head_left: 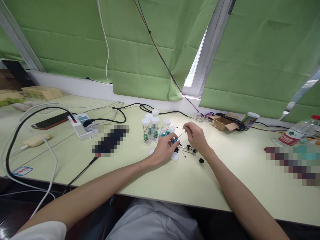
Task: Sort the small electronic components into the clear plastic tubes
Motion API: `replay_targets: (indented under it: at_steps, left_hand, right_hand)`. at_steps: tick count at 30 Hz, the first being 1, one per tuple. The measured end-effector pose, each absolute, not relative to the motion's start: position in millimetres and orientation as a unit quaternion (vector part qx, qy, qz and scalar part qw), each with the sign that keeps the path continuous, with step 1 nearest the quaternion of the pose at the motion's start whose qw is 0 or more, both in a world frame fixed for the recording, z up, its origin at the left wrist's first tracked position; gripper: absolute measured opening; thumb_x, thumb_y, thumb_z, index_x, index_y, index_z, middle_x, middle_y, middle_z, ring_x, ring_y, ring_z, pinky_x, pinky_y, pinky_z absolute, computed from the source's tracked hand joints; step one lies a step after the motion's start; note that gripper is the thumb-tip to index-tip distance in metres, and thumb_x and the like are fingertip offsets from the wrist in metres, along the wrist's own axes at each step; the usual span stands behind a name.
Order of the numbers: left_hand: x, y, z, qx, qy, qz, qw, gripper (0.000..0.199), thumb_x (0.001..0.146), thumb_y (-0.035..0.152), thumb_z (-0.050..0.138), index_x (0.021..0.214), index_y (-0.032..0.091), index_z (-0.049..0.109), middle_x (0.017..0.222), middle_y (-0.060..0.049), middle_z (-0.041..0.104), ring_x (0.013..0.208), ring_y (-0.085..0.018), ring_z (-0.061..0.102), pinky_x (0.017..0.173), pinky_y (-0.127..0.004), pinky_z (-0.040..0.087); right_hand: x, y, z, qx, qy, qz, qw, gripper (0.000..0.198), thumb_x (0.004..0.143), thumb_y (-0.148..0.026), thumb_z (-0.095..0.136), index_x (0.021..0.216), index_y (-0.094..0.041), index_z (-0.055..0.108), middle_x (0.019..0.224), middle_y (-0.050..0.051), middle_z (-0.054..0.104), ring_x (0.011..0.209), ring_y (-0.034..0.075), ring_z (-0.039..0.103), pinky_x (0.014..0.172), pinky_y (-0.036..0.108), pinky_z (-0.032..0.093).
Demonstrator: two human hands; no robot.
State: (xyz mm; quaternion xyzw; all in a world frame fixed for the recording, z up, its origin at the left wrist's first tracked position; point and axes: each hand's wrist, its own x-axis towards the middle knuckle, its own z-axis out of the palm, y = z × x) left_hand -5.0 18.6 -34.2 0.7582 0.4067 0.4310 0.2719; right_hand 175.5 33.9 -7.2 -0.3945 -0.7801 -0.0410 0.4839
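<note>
My left hand point(165, 146) is closed around a small shiny blue piece point(175, 140), held low over the table. From that piece a thin wire point(182, 133) runs up to the right, and my right hand point(196, 136) pinches its far end between thumb and finger. Clear tubes with white caps point(155, 128) stand just left of my hands, some with green or blue pieces inside. Below the hands lie a white cap point(175, 156), a black knob-like piece point(201, 161) and several other small black and metal parts. The blue piece is partly hidden by my fingers.
Cables and a white power strip point(81, 126) lie to the left, near a dark phone point(53, 120). Behind on the right are an open cardboard box point(223, 123) and a can point(250, 120). A water bottle point(296, 131) stands at far right. Green blinds hang behind.
</note>
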Motion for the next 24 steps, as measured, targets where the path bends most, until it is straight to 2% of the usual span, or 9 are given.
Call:
replay_targets:
  at_steps: [15, 24]
  left_hand:
    - [-4.9, 16.8, -33.2, 0.775, 0.396, 0.399, 0.289, 0.024, 0.09, 0.041, 0.055, 0.098, 0.021, 0.065, 0.076, -0.001, 0.064, 0.06, -0.013, 0.054, 0.059, -0.027, 0.042]
    - [-6.0, 16.9, -30.3, 0.792, 0.386, 0.384, 0.277, 0.026, 0.091, 0.041, 0.05, 0.095, 0.021, 0.066, 0.071, -0.001, 0.063, 0.059, -0.014, 0.05, 0.057, -0.028, 0.039]
  right_hand:
    - [174.4, 36.5, -13.0, -0.39, -0.782, -0.026, 0.486, 0.015, 0.099, -0.021, 0.044, 0.086, -0.022, 0.052, 0.077, 0.004, 0.06, 0.069, 0.018, 0.054, 0.066, 0.031, 0.043]
    - [174.3, 36.1, -14.0, -0.388, -0.792, -0.017, 0.471, 0.016, 0.099, -0.022, 0.043, 0.086, -0.022, 0.052, 0.077, 0.004, 0.06, 0.069, 0.018, 0.054, 0.066, 0.031, 0.043]
